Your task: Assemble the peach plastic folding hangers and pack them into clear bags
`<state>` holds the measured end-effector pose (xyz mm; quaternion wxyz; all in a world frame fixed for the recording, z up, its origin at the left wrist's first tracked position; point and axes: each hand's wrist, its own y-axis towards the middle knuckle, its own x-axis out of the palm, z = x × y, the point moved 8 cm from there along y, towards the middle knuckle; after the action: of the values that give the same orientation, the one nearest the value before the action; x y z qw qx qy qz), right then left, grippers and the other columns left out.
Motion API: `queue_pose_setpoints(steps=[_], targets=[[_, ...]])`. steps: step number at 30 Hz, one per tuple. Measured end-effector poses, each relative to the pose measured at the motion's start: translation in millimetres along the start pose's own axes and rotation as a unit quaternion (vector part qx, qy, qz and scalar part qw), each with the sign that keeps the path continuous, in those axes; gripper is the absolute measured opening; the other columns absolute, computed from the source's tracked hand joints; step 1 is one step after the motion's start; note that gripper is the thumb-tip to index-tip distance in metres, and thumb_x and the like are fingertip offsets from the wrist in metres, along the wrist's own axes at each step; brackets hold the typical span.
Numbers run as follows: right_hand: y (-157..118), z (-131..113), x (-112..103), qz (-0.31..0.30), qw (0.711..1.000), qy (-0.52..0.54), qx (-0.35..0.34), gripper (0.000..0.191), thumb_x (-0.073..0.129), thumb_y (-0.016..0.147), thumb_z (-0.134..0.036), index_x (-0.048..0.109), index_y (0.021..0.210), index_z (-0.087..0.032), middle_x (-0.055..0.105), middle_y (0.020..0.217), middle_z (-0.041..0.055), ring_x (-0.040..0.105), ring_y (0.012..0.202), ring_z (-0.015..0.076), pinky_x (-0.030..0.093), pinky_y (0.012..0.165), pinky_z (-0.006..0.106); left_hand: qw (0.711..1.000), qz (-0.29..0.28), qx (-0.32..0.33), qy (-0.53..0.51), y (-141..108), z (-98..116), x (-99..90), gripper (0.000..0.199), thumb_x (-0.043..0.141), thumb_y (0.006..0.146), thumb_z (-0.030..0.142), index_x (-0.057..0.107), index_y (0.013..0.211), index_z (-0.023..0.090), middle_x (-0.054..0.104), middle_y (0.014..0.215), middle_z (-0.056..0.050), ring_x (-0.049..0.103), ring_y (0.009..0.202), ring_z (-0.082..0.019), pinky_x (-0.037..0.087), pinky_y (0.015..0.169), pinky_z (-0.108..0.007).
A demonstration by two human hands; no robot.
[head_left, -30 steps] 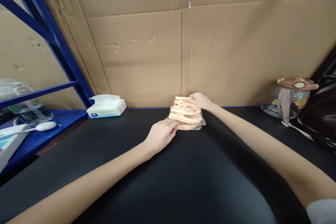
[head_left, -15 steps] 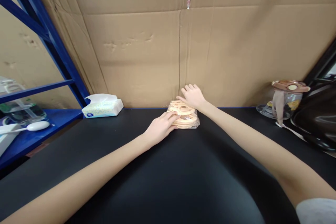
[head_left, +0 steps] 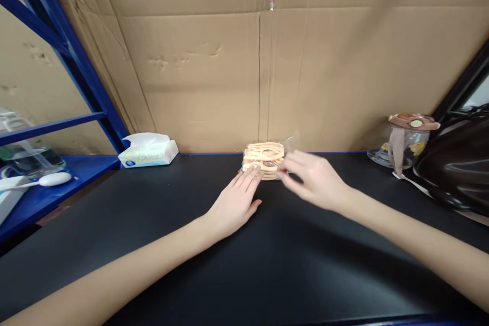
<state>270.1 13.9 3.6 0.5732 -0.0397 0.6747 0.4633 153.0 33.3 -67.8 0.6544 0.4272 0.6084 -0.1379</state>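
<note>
At the back of the black table (head_left: 183, 270), near the cardboard, lies a clear plastic bag (head_left: 292, 141) around a stack of pale, wood-coloured pieces with cut-out openings (head_left: 263, 152). The bag's loose end stands up at its far right corner. My left hand (head_left: 234, 205) rests flat with its fingers stretched onto the stack's near left side, the thumb apart. At the near right edge of the bag, my right hand (head_left: 315, 179) is bent into a pinch, thumb and fingertips meeting at the plastic. The fingertips are slightly blurred.
A tissue pack (head_left: 148, 150) stands at the back left. On the blue shelf (head_left: 91, 160) lies a white spoon (head_left: 55, 179) near a pump bottle (head_left: 32, 160). Back right are a strapped drinking bottle (head_left: 414, 135) and a glossy black bag (head_left: 443, 165). Cardboard (head_left: 198, 81) walls the back.
My right hand has come from the far side of the bag to its near right edge and pinched. My left hand has flattened and shifted slightly nearer. The bag's loose end now shows.
</note>
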Motion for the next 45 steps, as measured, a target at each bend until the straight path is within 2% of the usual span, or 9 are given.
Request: queue_pose_setpoints(steps=[2, 4, 9, 14, 18, 23, 30, 45], targets=[[-22.4, -13.0, 16.7, -0.067, 0.997, 0.024, -0.005, 0.027, 0.037, 0.095, -0.029, 0.062, 0.089, -0.019, 0.063, 0.086, 0.0063, 0.058, 0.078, 0.0178, 0.044, 0.068, 0.029, 0.999, -0.027, 0.011, -0.032, -11.7, 14.6, -0.8, 0.05, 0.043, 0.093, 0.029, 0.03, 0.14, 0.015, 0.033, 0.147, -0.014, 0.027, 0.137, -0.025, 0.03, 0.11, -0.041], [-38.5, -16.4, 30.6, -0.097, 0.995, 0.021, 0.002, 0.027, 0.037, 0.095, -0.029, 0.062, 0.094, -0.019, 0.063, 0.089, 0.0068, 0.059, 0.08, 0.0188, 0.048, 0.069, 0.031, 0.995, -0.063, 0.021, -0.068, -18.4, 24.5, 0.5, 0.046, 0.04, 0.095, 0.03, 0.034, 0.138, 0.017, 0.035, 0.147, -0.012, 0.032, 0.136, -0.023, 0.034, 0.108, -0.039], [-54.1, -7.8, 48.5, -0.111, 0.992, 0.053, 0.004, 0.028, 0.042, 0.094, -0.031, 0.062, 0.111, -0.022, 0.061, 0.111, 0.0081, 0.059, 0.1, 0.0211, 0.051, 0.083, 0.035, 0.986, -0.101, 0.035, -0.128, -18.0, 26.0, 2.8, 0.042, 0.038, 0.096, 0.035, 0.042, 0.135, 0.018, 0.042, 0.143, -0.01, 0.041, 0.13, -0.024, 0.038, 0.105, -0.039], [-60.2, -2.5, 56.9, -0.147, 0.986, 0.081, 0.01, 0.041, 0.039, 0.095, -0.042, 0.053, 0.129, -0.024, 0.054, 0.131, 0.0086, 0.052, 0.118, 0.0254, 0.042, 0.1, 0.045, 0.984, -0.112, 0.047, -0.127, -16.3, 24.8, 2.2, 0.043, 0.037, 0.097, 0.037, 0.042, 0.135, 0.019, 0.043, 0.142, -0.01, 0.041, 0.13, -0.025, 0.036, 0.106, -0.041], [-63.1, -0.3, 60.3, -0.173, 0.98, 0.099, 0.029, 0.047, 0.036, 0.095, -0.047, 0.049, 0.134, -0.024, 0.05, 0.136, 0.0084, 0.048, 0.122, 0.026, 0.038, 0.102, 0.047, 0.984, -0.123, 0.046, -0.124, -16.4, 26.7, 1.8, 0.044, 0.036, 0.097, 0.036, 0.042, 0.135, 0.017, 0.043, 0.142, -0.011, 0.04, 0.13, -0.025, 0.035, 0.106, -0.042], [-63.2, 1.8, 61.5, -0.175, 0.977, 0.119, 0.03, 0.047, 0.037, 0.094, -0.048, 0.049, 0.133, -0.025, 0.049, 0.137, 0.008, 0.047, 0.123, 0.0254, 0.037, 0.103, 0.047, 0.984, -0.108, 0.046, -0.133, -16.4, 24.7, 1.2, 0.042, 0.037, 0.097, 0.037, 0.043, 0.135, 0.02, 0.043, 0.142, -0.009, 0.041, 0.13, -0.024, 0.035, 0.106, -0.041], [-64.0, -1.0, 61.3, -0.175, 0.979, 0.106, 0.022, 0.048, 0.035, 0.095, -0.046, 0.046, 0.135, -0.023, 0.048, 0.139, 0.0101, 0.046, 0.124, 0.0271, 0.037, 0.103, 0.049, 0.983, -0.115, 0.046, -0.135, -16.4, 24.8, 1.9, 0.043, 0.036, 0.097, 0.037, 0.042, 0.135, 0.02, 0.043, 0.142, -0.009, 0.041, 0.13, -0.025, 0.035, 0.106, -0.041], [-62.0, -6.4, 57.8, -0.188, 0.979, 0.071, 0.013, 0.048, 0.033, 0.097, -0.041, 0.045, 0.136, -0.017, 0.045, 0.14, 0.0131, 0.045, 0.126, 0.027, 0.037, 0.104, 0.047, 0.984, -0.119, 0.053, -0.118, -16.5, 23.9, 2.7, 0.044, 0.034, 0.098, 0.037, 0.039, 0.138, 0.019, 0.042, 0.143, -0.009, 0.04, 0.13, -0.023, 0.034, 0.106, -0.039]])
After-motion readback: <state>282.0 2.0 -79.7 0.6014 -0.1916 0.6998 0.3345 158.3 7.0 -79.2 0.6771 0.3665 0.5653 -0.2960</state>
